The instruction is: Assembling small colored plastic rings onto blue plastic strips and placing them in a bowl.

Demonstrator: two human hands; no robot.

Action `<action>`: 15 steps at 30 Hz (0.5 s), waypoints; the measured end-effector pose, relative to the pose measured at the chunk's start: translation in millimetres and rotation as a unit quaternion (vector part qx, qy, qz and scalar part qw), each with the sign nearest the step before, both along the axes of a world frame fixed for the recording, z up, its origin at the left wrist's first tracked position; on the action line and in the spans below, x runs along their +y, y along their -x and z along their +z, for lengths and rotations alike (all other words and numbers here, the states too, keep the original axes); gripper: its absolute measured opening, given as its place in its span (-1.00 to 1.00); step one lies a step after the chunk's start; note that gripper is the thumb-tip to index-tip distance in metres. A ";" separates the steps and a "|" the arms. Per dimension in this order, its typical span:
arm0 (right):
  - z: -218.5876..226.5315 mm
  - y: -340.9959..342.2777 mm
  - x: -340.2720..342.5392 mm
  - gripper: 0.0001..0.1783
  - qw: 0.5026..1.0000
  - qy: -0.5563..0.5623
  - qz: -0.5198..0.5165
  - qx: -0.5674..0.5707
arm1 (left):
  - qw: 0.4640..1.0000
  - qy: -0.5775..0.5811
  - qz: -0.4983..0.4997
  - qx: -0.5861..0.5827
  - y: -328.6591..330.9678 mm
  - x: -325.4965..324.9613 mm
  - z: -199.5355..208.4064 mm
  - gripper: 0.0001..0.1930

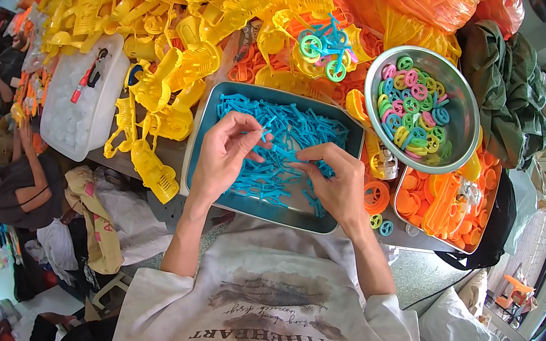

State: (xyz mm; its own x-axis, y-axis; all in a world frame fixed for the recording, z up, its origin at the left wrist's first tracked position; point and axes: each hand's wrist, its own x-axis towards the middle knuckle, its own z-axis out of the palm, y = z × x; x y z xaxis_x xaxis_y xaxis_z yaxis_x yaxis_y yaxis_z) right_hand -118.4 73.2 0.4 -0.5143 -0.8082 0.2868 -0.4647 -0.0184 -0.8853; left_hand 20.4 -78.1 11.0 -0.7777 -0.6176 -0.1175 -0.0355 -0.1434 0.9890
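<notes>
Both hands hover over a rectangular metal tray (267, 216) filled with thin blue plastic parts (316, 127). My left hand (226, 151) is closed in a pinch, with a small piece at the fingertips that is too small to make out. Between the thumb and fingers of my right hand (338, 182) is a blue plastic part (284, 153), its end pointing toward the left hand. Just beyond the tray, small assembled toy bicycles (327, 47) in blue with green and pink wheels sit on yellow parts.
A steel bowl (456, 152) of colourful small wheels leans at the right, above a tray of orange parts (420, 195). Yellow plastic mouldings (136, 10) pile up at the back left. A white tub (67, 97) stands left, beside another person (19, 187).
</notes>
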 end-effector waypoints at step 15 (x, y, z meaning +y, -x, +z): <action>-2.8 1.9 3.0 -0.75 0.998 -0.013 0.041 0.050 | 0.988 0.140 0.023 -0.056 -3.1 12.1 15.2 -0.85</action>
State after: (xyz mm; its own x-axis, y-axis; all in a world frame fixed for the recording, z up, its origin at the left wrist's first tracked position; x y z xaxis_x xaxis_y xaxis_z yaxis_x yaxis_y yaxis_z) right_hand -120.2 76.2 -2.4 -0.4165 -0.8542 0.3111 -0.5485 -0.0368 -0.8353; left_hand 23.5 -66.0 26.2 -0.7394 -0.6729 -0.0205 -0.1460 0.1306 0.9806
